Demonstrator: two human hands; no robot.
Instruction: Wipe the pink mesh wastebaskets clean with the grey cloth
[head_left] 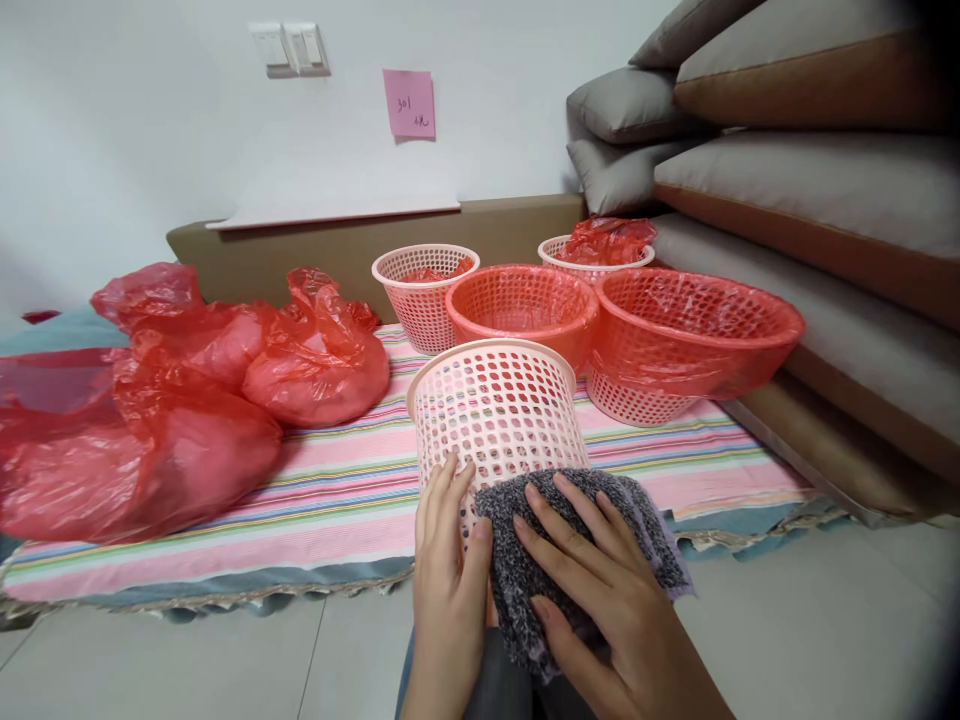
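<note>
A pale pink perforated plastic basket (pixel 499 410) tilts over my lap, its rim facing away from me and its lower end hidden by my hands and a cloth. My left hand (pixel 450 570) grips the basket's left side, with fingers along the perforated wall and thumb toward the middle. A dark grey fuzzy cloth (pixel 525 555) with a lilac edge drapes over the near right part of the basket. On top of it, my right hand (pixel 600 575) holds the cloth against the wall with fingers spread.
Red plastic bags (pixel 187 430), filled, lie at left on the striped sheet (pixel 337 500). Behind stand a basket (pixel 426 300), a red-lined basket (pixel 525 300), another red-lined basket (pixel 690 330) and a bag-topped basket (pixel 596 262). Stacked cushions (pixel 817 190) rise at right.
</note>
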